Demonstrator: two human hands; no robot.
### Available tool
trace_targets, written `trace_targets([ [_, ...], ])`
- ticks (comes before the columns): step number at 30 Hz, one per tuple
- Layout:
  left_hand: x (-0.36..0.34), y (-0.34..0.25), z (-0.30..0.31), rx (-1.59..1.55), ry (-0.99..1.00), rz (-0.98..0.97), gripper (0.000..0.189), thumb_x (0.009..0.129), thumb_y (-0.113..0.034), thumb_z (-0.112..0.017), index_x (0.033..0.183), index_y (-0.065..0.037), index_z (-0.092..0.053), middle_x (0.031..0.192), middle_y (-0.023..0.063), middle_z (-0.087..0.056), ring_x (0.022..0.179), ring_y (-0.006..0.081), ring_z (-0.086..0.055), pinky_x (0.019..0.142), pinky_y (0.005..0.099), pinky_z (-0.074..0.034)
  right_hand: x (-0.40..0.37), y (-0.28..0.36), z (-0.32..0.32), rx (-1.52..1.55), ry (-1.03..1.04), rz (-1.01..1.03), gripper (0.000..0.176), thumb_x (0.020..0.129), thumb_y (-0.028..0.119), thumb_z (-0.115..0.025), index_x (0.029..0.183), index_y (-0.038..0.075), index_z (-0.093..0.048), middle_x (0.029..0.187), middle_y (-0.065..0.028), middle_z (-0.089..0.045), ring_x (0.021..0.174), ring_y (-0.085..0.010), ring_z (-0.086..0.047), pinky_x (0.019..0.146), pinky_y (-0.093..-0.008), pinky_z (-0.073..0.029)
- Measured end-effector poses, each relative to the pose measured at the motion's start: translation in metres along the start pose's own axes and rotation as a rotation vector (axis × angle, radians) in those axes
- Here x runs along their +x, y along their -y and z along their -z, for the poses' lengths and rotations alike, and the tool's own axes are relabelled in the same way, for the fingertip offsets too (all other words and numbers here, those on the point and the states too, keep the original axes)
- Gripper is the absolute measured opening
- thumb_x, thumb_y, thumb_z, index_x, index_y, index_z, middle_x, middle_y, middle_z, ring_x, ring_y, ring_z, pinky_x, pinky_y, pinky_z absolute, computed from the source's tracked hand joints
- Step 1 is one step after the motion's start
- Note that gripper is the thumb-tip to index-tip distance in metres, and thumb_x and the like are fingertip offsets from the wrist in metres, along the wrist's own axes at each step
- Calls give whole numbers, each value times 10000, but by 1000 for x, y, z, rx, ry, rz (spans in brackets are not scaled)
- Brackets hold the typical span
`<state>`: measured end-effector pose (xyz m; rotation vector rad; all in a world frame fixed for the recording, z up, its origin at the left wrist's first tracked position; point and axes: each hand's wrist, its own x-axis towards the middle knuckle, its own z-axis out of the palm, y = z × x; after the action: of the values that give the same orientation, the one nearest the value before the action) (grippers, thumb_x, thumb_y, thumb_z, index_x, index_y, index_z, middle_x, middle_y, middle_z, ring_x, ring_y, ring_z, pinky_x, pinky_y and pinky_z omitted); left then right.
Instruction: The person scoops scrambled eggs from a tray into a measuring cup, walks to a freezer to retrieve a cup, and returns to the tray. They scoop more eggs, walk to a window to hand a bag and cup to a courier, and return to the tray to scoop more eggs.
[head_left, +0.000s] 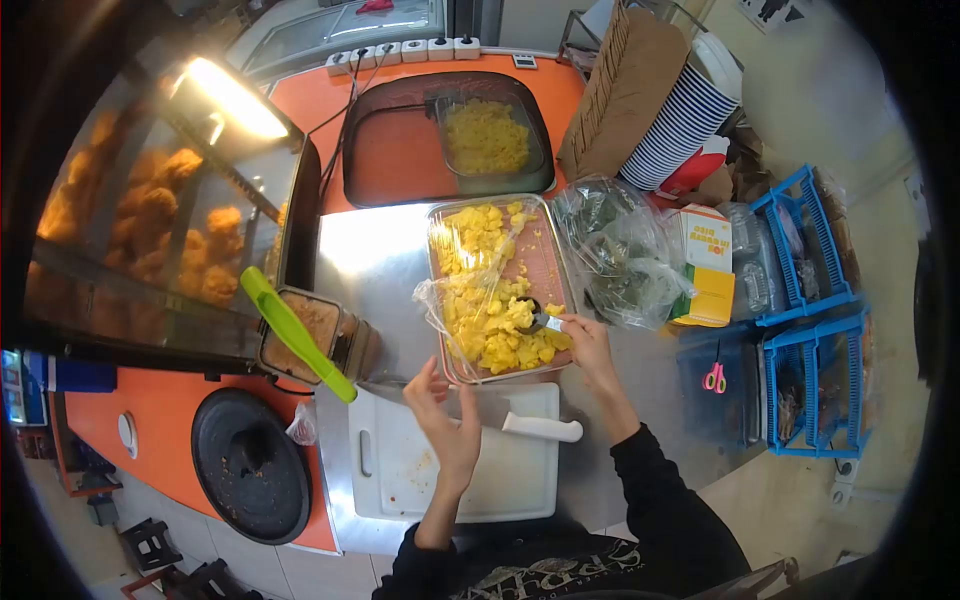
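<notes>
My right hand (590, 352) is closed around the handle of a dark scoop (537, 316), whose bowl sits among the yellow scrambled eggs (480, 300). The eggs lie in a shallow rectangular tray (562, 262), with clear plastic wrap (432, 300) bunched along its left side. Near the tray's lower left corner is my left hand (447, 425), fingers apart, holding nothing. Below it lies a white cutting board (500, 490) with crumbs on it. A knife (543, 428) with a white handle rests on the board's right part.
A heated display case (150, 200) stands at left beside a container (305, 335) with a green-handled utensil (300, 340) across it. Behind is a dark tray (395, 190). Plastic bags (620, 255), stacked cups (675, 125), pink scissors (714, 377) and blue baskets (815, 385) line the right. A round black lid (215, 470) lies front left.
</notes>
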<state>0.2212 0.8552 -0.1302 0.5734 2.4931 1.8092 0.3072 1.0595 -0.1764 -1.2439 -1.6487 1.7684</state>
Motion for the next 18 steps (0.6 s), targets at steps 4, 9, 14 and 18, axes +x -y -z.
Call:
trace_targets([
  [4,-17,8,27,-88,17,-40,378,794,21,-554,1152,-19,-440,1009,87,-459,906,164,-490,753,278,-428,2,21,14,132,96,-181,200,850,111,-521,975,-3,-628,518,92,-387,377,14,-268,337,-189,-156],
  [9,-43,31,48,29,-167,-138,232,822,-49,-533,1030,-44,-431,930,72,-437,853,182,-448,779,307,-381,-7,85,31,15,247,-90,203,849,91,-520,997,-12,-614,522,95,-348,420,3,-286,389,-189,-172],
  [14,-62,40,69,189,-227,60,371,851,-264,-616,1096,-75,-412,993,88,-487,780,179,-460,891,404,-327,-15,159,54,-286,403,19,231,813,133,-566,969,-11,-656,610,19,-555,520,-15,-438,463,-199,-328],
  [18,-61,43,61,298,-317,132,293,861,-247,-589,1040,-77,-431,946,69,-491,766,170,-455,863,384,-327,-1,162,63,-383,559,226,207,773,116,-584,928,27,-689,587,-40,-603,423,-93,-501,430,-238,-383],
])
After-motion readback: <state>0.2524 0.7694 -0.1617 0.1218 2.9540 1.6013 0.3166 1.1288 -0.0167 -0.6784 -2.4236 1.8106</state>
